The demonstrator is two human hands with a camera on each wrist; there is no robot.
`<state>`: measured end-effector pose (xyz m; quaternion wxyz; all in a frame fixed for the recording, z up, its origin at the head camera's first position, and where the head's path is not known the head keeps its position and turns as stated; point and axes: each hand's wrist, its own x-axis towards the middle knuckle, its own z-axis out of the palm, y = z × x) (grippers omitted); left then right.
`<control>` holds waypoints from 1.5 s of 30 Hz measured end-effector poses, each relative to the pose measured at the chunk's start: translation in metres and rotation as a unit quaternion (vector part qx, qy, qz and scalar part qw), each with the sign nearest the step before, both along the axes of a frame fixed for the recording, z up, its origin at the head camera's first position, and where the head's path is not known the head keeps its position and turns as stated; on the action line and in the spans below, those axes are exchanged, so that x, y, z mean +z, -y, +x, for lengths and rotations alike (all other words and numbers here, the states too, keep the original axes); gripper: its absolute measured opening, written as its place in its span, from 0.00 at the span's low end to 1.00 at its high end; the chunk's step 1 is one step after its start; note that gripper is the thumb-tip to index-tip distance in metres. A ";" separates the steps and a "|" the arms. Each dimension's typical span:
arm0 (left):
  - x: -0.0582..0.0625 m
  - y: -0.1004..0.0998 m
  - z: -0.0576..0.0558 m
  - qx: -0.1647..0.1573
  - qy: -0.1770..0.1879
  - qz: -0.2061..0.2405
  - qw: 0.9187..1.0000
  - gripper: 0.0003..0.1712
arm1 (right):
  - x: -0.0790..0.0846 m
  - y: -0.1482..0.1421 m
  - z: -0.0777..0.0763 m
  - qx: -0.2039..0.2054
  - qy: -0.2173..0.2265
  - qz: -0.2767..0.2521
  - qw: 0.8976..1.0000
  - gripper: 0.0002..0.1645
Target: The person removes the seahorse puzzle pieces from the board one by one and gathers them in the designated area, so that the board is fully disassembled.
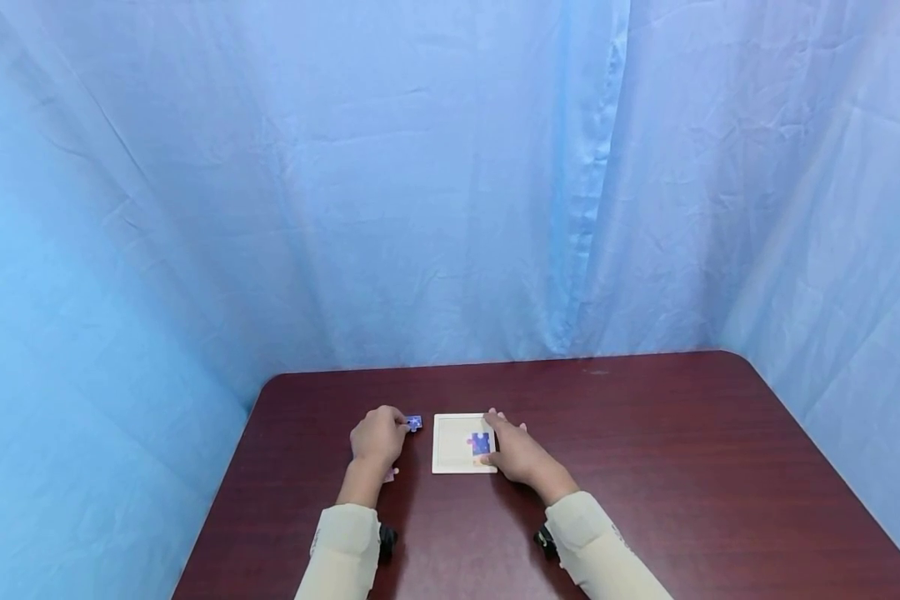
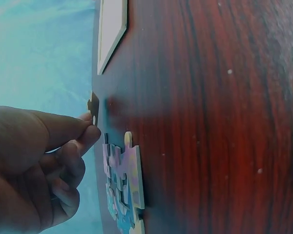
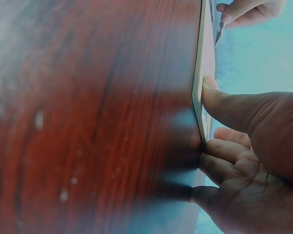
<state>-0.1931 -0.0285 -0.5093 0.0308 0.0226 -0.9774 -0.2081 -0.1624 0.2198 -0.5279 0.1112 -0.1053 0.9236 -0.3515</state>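
Note:
My left hand [image 1: 378,435] pinches a blue-purple jigsaw puzzle piece [image 1: 414,422] between thumb and fingertips, left of a cream puzzle tray [image 1: 450,458]. In the left wrist view that piece [image 2: 93,107] appears nearly edge-on, raised over the table. My right hand [image 1: 521,450] holds the tray's right side, its thumb over the inside and its other fingers along the outer edge. Purple and orange joined pieces [image 1: 481,443] lie in the tray beside the right thumb. Several loose pastel pieces [image 2: 129,175] lie below the left hand, mostly hidden by it in the head view.
The dark red wooden table [image 1: 645,467] has rounded far corners. Light blue curtains [image 1: 435,183] hang behind it and along both sides. Dark straps [image 1: 387,542] show at the wrists, under cream sleeves.

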 end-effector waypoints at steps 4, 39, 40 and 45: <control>-0.001 -0.001 0.000 0.002 -0.002 -0.006 1.000 0.05 | -0.001 0.000 0.000 0.000 0.001 -0.002 1.000 0.45; -0.005 -0.026 0.019 -0.039 -0.026 0.020 0.999 0.03 | -0.002 -0.001 0.001 0.001 -0.005 -0.002 1.000 0.33; -0.006 -0.028 0.020 -0.044 -0.027 0.021 0.998 0.03 | -0.002 0.000 0.001 0.001 -0.005 -0.003 1.000 0.32; -0.006 -0.039 0.024 -0.075 -0.030 0.025 0.996 0.04 | -0.001 0.000 0.000 0.001 -0.002 -0.004 1.000 0.29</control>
